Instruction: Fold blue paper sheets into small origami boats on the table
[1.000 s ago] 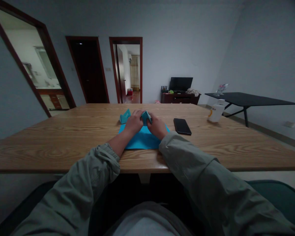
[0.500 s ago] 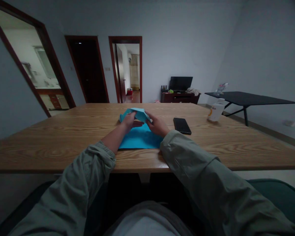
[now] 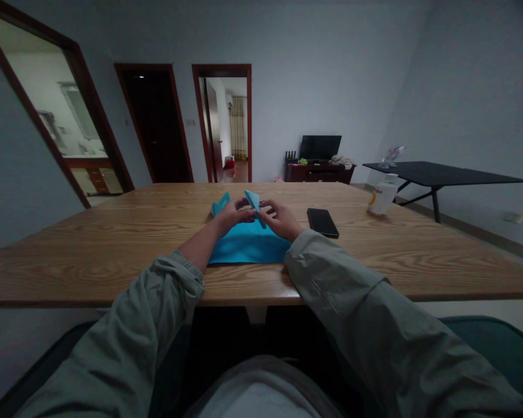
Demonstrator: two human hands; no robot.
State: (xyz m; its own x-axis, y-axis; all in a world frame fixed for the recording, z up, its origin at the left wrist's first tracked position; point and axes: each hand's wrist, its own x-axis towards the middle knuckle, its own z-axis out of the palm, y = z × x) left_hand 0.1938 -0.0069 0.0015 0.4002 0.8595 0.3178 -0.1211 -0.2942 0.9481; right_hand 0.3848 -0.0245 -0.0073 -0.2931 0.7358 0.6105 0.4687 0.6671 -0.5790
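A small folded piece of blue paper [image 3: 253, 200] stands tilted between my two hands, its pointed end up. My right hand [image 3: 282, 219] pinches its right side between thumb and fingers. From the left, my left hand [image 3: 232, 214] holds it with bent fingers; part of its grip is hidden. Below both hands a flat blue sheet of paper [image 3: 249, 248] lies on the wooden table [image 3: 126, 244]. Another folded blue paper shape [image 3: 220, 204] pokes out behind my left hand, mostly covered by it.
A black phone [image 3: 323, 223] lies right of my right hand. Farther right stands a white bottle [image 3: 382, 196]. Beyond the table are a black folding table [image 3: 444, 174] and a low cabinet [image 3: 320, 173] with a monitor [image 3: 321, 147].
The folded paper has turned from a wide, flat-looking shape to a narrow, upright one between my hands. My fingers have shifted on it; the flat sheet stays in place.
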